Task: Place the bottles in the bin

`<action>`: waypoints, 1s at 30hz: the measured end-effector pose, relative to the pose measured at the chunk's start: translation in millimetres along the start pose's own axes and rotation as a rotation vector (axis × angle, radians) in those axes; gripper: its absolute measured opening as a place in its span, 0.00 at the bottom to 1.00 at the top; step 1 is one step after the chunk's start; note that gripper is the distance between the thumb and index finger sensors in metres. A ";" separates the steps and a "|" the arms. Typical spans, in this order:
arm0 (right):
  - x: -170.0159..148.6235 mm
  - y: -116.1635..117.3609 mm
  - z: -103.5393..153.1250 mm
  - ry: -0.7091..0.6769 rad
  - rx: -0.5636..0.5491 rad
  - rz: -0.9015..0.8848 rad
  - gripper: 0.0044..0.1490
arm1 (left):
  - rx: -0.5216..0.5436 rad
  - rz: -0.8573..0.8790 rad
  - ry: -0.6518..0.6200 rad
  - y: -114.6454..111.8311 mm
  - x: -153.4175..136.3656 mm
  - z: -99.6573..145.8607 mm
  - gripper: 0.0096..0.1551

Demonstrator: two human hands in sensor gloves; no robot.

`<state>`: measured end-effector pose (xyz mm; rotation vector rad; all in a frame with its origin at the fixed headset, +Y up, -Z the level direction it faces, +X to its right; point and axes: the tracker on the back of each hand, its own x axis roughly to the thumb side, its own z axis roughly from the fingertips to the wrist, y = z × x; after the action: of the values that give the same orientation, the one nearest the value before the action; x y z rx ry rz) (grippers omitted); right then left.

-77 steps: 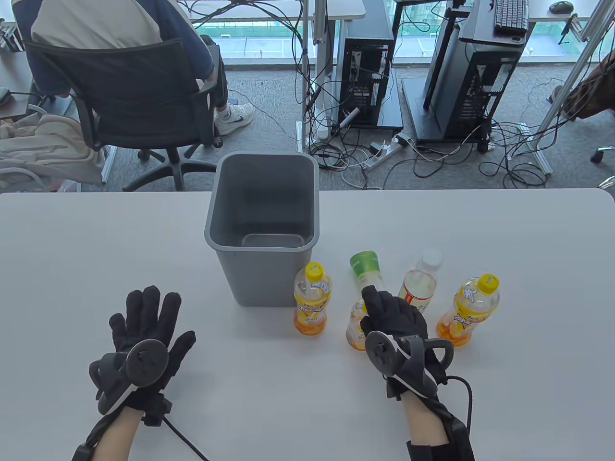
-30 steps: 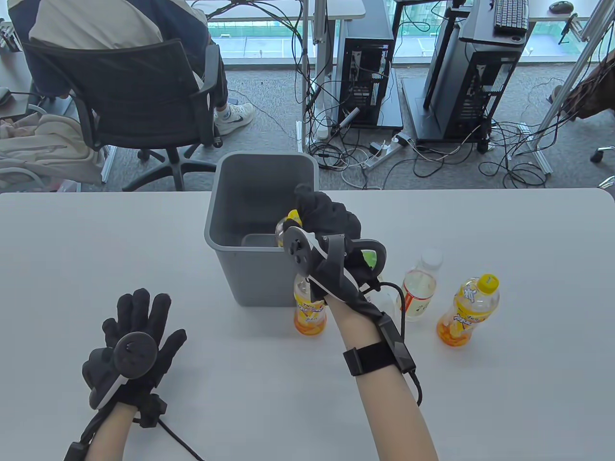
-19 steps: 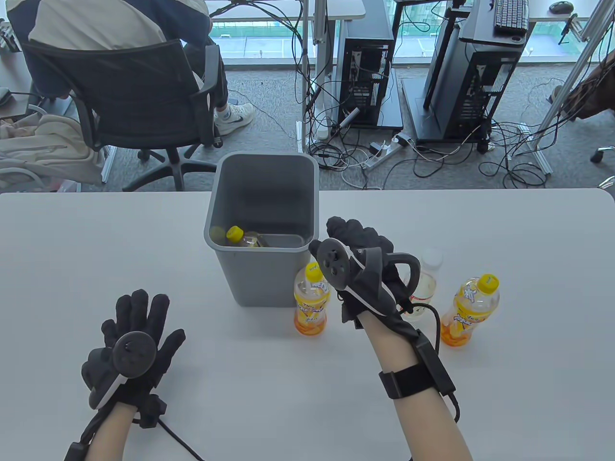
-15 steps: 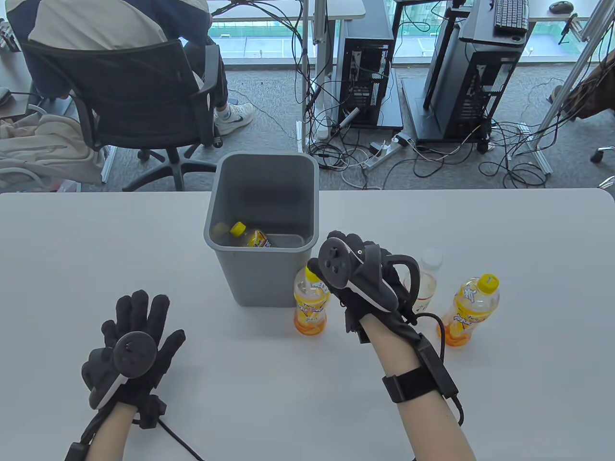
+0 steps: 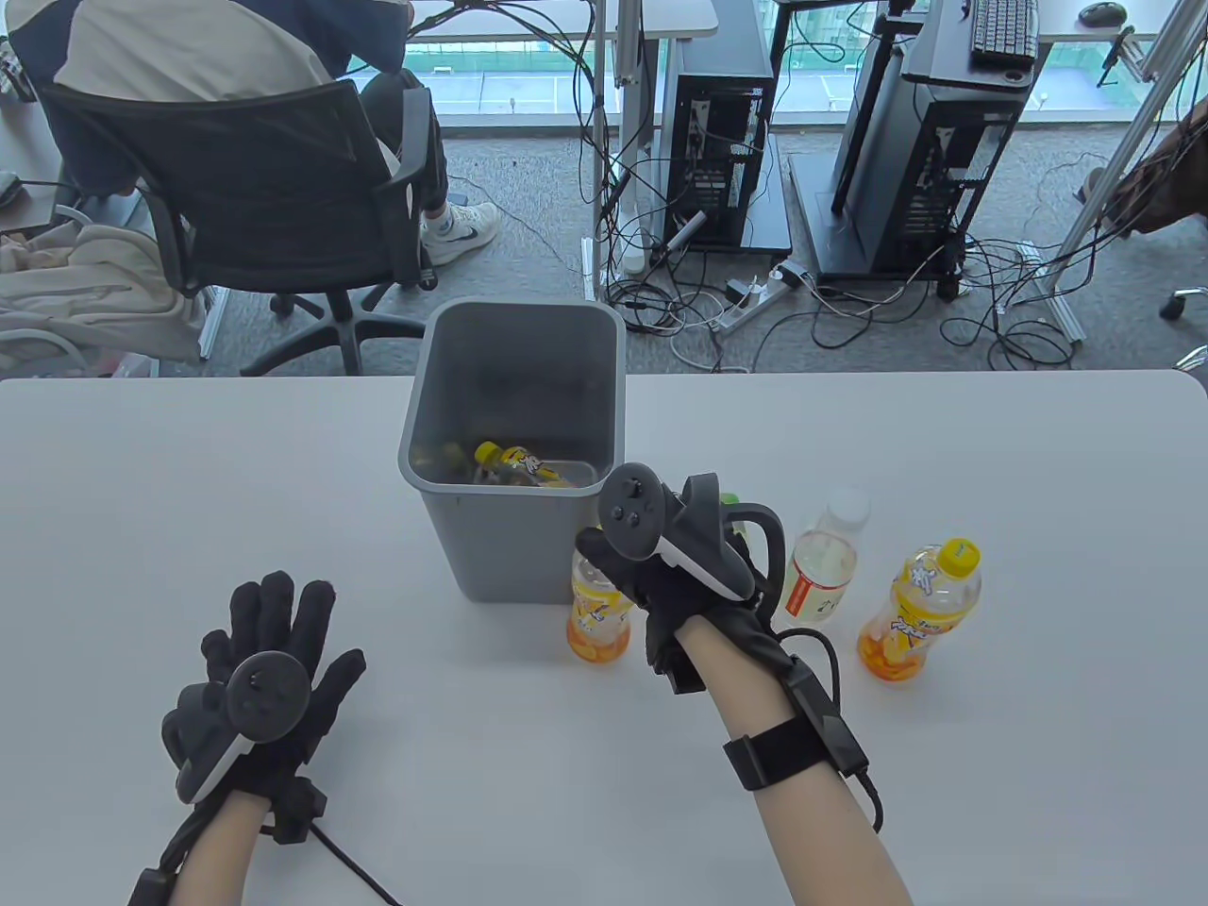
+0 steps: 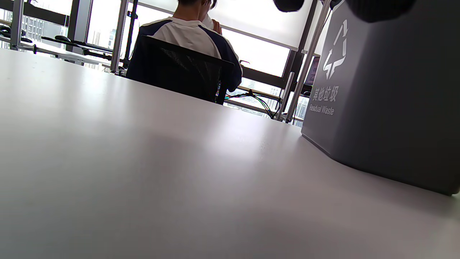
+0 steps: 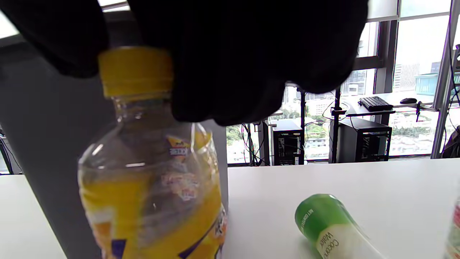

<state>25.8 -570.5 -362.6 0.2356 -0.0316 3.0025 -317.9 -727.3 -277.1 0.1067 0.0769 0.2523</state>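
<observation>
The grey bin (image 5: 514, 547) stands mid-table with a yellow-capped juice bottle (image 5: 514, 462) lying inside. My right hand (image 5: 613, 559) grips the top of a second yellow-capped juice bottle (image 5: 597, 623) that stands just right of the bin; in the right wrist view my fingers (image 7: 230, 64) wrap its neck beside the cap (image 7: 134, 70). A green-capped bottle (image 7: 332, 228) lies on its side behind it. A white-capped bottle (image 5: 823, 566) and a third juice bottle (image 5: 920, 609) stand further right. My left hand (image 5: 269, 651) rests flat on the table with its fingers spread, empty.
The bin's side (image 6: 388, 93) with a "Residual Waste" mark fills the right of the left wrist view. Beyond the table's far edge are an office chair (image 5: 255, 198) with a seated person, computer towers and cables on the floor.
My right hand carried a juice bottle over the bin and let it drop in. It then drew back and closed on the juice bottle beside the bin, which shifted slightly left. The left hand stayed put.
</observation>
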 end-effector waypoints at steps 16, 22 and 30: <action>-13.8 -42.5 13.1 0.089 -0.132 0.262 0.38 | -0.004 0.017 0.015 -0.7 -3.3 0.3 0.48; -38.6 -88.1 15.3 0.261 -0.410 0.258 0.38 | -0.002 0.017 0.015 -1.0 -4.3 -0.1 0.48; -31.1 -121.2 33.9 0.225 -0.794 0.021 0.36 | -0.008 0.017 0.020 -1.5 -4.8 -0.5 0.48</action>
<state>77.3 -455.3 -332.7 -0.1858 -1.1575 2.7401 -322.2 -729.9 -277.5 0.0968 0.0951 0.2707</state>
